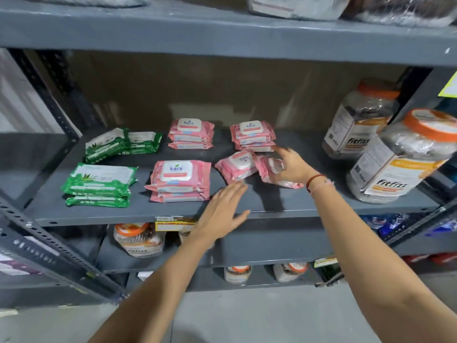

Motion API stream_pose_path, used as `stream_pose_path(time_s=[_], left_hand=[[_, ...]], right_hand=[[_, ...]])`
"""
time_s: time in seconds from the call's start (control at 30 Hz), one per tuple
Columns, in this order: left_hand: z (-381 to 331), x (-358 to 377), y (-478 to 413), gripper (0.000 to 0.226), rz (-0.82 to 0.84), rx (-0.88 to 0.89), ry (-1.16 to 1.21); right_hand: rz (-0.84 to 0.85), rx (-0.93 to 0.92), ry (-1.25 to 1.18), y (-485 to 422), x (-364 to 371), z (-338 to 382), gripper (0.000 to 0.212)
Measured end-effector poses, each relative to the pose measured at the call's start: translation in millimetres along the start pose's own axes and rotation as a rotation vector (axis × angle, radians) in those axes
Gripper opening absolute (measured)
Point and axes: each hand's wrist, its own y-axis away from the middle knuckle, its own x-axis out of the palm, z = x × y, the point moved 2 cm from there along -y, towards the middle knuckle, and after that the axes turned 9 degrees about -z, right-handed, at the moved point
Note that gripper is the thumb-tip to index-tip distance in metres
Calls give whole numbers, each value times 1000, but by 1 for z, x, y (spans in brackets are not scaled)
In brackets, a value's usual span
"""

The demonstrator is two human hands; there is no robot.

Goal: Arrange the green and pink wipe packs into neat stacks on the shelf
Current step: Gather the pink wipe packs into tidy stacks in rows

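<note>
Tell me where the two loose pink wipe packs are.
Head view, right of centre on the shelf: the loose pink wipe packs lie between the hands, before the back-right pink stack.

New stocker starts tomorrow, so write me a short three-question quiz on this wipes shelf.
1. True or false: the right hand rests on a loose pink pack.
2. Which colour of packs sits at the left end of the shelf? A) pink B) green C) orange
3. Fill in: the big jars at the shelf's right end have ______ lids.

Key:
1. True; it covers the right one of two pink packs lying askew, while the left hand hovers open near the left one.
2. B; the green packs are at the left, pink stacks mid-shelf.
3. Orange.
</note>
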Motion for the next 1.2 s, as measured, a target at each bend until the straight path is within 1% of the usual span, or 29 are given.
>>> stream_pose_path(time_s=[0.07,0.13,0.2,0.3,0.4,0.5,0.6,0.67,0.7,0.73,0.77,0.8,0.83,0.87,0.9,0.97,1.03,1.1,1.13,1.2], left_hand=[[3,15,-5,74,117,-50,-94],[9,27,-7,83,186,-114,-203],[15,33,-4,88,209,-160,-295],[18,38,2,89,188,-178,-362],[19,40,5,89,186,-163,-427],[20,41,6,90,171,-150,-460],[20,42,5,89,164,-154,-452],[19,42,6,88,151,-155,-446],[19,42,6,87,145,-155,-446],[19,42,6,86,141,-156,-447],[19,42,6,86,138,-157,-449],[19,42,6,86,137,-156,-451],[19,42,6,87,140,-155,-455],[18,42,6,87,143,-154,-459],[18,42,6,87,145,-154,-460],[18,42,6,87,144,-159,-459],[18,42,6,88,153,-162,-471],[18,42,7,88,161,-163,-477],[18,43,7,88,165,-163,-475],[18,43,7,88,171,-166,-470]], right_hand=[[185,59,125,-5,2,-17,111],[274,55,193,-9,5,-28,115],[276,24,208,-12,10,-31,110],[217,-6,237,-9,13,-31,98],[236,-26,329,1,16,-29,94],[239,4,404,11,17,-26,93],[260,106,482,16,14,-21,95],[261,206,515,19,15,-13,97],[258,279,463,21,16,-9,99],[259,377,353,22,15,-7,101],[251,465,221,22,12,-7,99],[233,501,131,21,7,-9,91],[236,471,117,21,-3,-10,80],[270,401,177,20,-13,-11,71],[329,309,262,19,-20,-13,67],[460,106,381,21,-23,-10,78],[546,-33,402,23,-12,-7,93],[557,-99,349,28,3,-8,96],[527,-109,309,29,9,-10,93],[416,-109,277,29,16,-16,88]])
